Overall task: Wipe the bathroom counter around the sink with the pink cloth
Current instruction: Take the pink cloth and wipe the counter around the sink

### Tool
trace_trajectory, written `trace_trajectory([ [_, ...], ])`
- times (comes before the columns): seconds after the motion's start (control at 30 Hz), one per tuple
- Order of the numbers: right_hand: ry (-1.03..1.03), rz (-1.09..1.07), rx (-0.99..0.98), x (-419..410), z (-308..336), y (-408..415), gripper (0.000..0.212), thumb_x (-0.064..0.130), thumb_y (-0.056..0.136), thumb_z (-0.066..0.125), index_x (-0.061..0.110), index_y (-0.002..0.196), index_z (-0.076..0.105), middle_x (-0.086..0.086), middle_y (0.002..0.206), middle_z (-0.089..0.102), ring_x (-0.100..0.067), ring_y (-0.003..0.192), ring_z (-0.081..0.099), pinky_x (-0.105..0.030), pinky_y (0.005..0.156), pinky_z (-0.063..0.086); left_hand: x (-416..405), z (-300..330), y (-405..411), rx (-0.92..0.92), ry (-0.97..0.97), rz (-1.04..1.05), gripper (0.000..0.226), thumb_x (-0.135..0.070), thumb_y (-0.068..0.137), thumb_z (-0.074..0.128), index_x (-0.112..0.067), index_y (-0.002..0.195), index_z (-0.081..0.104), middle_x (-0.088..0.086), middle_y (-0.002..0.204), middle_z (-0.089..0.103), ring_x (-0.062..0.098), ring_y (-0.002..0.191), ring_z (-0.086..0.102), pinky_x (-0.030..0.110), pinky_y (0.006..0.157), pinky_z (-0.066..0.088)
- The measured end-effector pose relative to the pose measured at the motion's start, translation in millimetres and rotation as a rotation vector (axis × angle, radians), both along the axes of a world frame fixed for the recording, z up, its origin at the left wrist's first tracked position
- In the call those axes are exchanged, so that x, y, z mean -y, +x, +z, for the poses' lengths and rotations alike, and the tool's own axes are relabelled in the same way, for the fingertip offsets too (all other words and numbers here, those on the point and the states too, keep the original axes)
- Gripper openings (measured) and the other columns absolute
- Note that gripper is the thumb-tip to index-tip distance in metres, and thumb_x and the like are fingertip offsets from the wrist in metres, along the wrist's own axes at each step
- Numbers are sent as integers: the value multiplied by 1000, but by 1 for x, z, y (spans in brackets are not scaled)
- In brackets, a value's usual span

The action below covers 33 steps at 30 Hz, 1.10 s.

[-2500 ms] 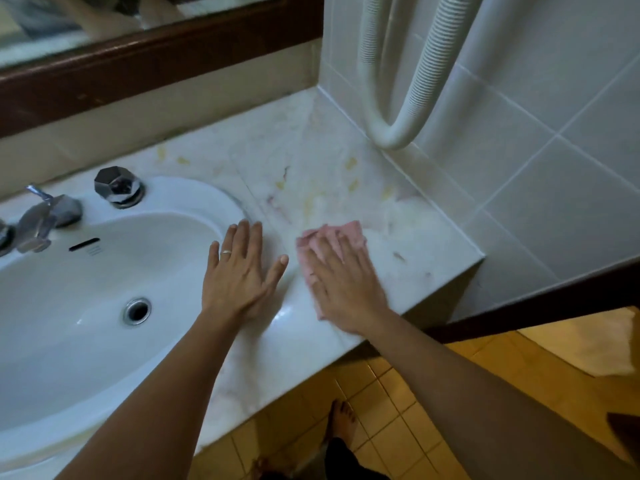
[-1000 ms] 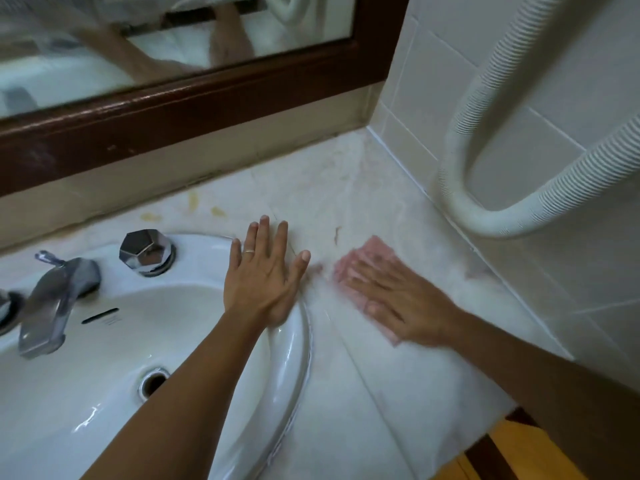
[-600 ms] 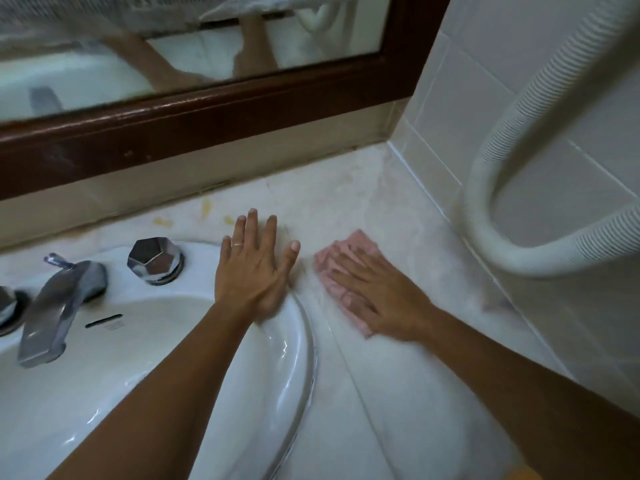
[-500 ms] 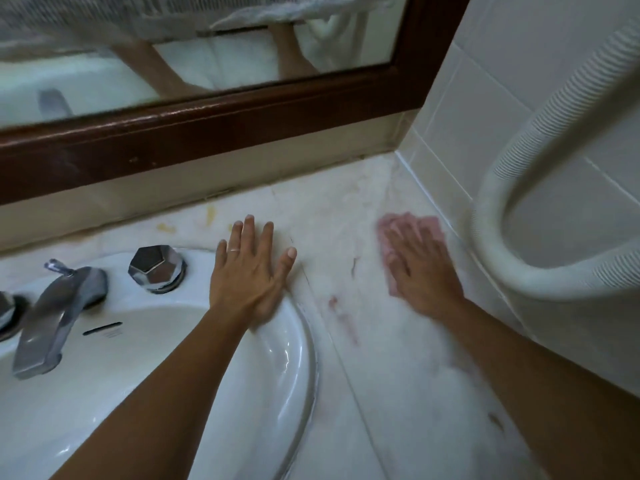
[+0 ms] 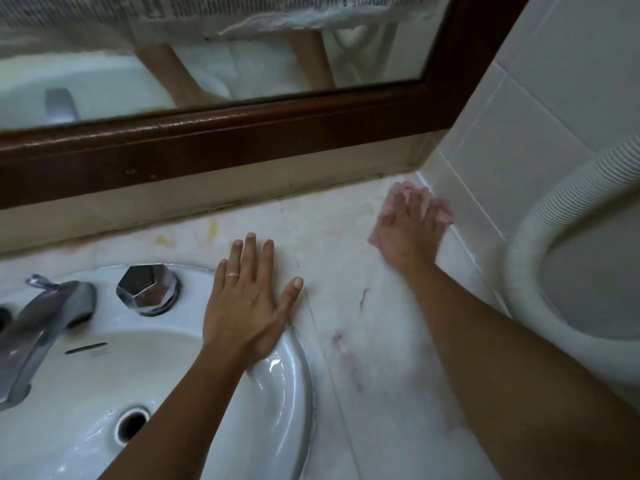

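My right hand [image 5: 407,233] presses flat on the pink cloth [image 5: 441,211], which is mostly hidden beneath it and blurred, in the far right corner of the marble counter [image 5: 349,306] where the tiled wall meets the backsplash. My left hand [image 5: 247,301] rests flat with fingers spread on the right rim of the white sink [image 5: 287,386] and the counter beside it, holding nothing. It wears a ring.
A chrome tap knob [image 5: 147,289] and faucet [image 5: 38,327] sit on the sink's back rim. A wood-framed mirror [image 5: 221,133] runs along the back. A white corrugated hose [image 5: 540,271] loops down the tiled wall at right. Yellow and reddish stains mark the counter.
My right hand has slid the cloth from beside the sink rim away to the far right corner against the wall. My left hand has stayed on the sink rim.
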State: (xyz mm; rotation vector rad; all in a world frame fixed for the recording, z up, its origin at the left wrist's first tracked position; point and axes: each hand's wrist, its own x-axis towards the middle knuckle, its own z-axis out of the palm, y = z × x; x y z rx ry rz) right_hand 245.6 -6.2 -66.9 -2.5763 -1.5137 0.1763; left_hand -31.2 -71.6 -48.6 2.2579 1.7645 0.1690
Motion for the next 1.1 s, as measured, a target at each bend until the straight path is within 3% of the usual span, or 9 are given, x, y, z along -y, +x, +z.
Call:
trace_trajectory([
  [0.07,1,83,6,-25,6,-34,62,37,96,40,19,153,23,-13,163,16,-41,150,12,-58,118,19,0,-1,0,6,12,8,81,-72,92,4,-27,157,-8,-2,165,-18,15,150,-19,37,123,-4],
  [0.23,55,917,-190,27,9,-82,55,28,95,46,19,150,41,-1,162,29,-21,152,18,-40,123,10,0,1,1,42,9,7,79,-70,94,6,-27,156,-12,-3,164,-22,13,149,-22,36,122,-7],
  [0.3,123,863,-329,39,3,-47,55,26,90,37,17,141,54,5,156,34,-15,149,25,-36,124,14,1,1,1,50,13,11,77,-69,95,7,-27,156,-14,-3,163,-23,14,149,-23,38,123,-7],
  [0.4,126,491,-144,12,-5,4,61,36,90,20,31,148,36,0,163,26,-23,153,19,-46,125,15,1,3,1,38,24,19,76,-68,95,6,-27,156,-15,-2,163,-25,15,149,-25,40,122,-9],
  [0.5,73,269,-151,-18,1,-39,50,35,99,34,41,149,38,-5,163,18,-36,146,17,-53,121,15,2,8,-1,-21,67,51,75,-66,96,5,-26,156,-14,0,163,-23,17,149,-24,43,121,-13],
  [0.7,68,805,-335,21,5,-101,47,16,92,49,13,137,58,-12,135,58,-38,123,47,-35,112,29,-5,41,-39,-165,202,233,79,-67,95,11,-19,158,10,9,166,0,25,153,-4,49,119,-11],
  [0.83,82,679,-148,25,7,-42,46,25,93,45,6,130,63,-17,141,57,-41,126,53,-37,110,35,-7,51,-70,-192,169,294,79,-68,95,9,-20,157,12,9,166,3,26,153,-2,50,120,-8],
  [0.97,29,644,-224,-14,10,-123,48,6,86,55,-1,133,58,-22,147,49,-42,137,42,-41,119,27,-7,42,-84,-198,86,254,80,-69,94,5,-22,158,8,5,167,-2,25,153,-5,50,122,-4],
  [1.1,-75,935,-522,-20,12,-198,46,1,96,50,12,140,55,-4,157,40,-20,150,24,-22,119,13,-8,43,-90,-193,66,216,78,-69,93,4,-25,158,6,3,167,1,24,153,-2,49,121,-4],
])
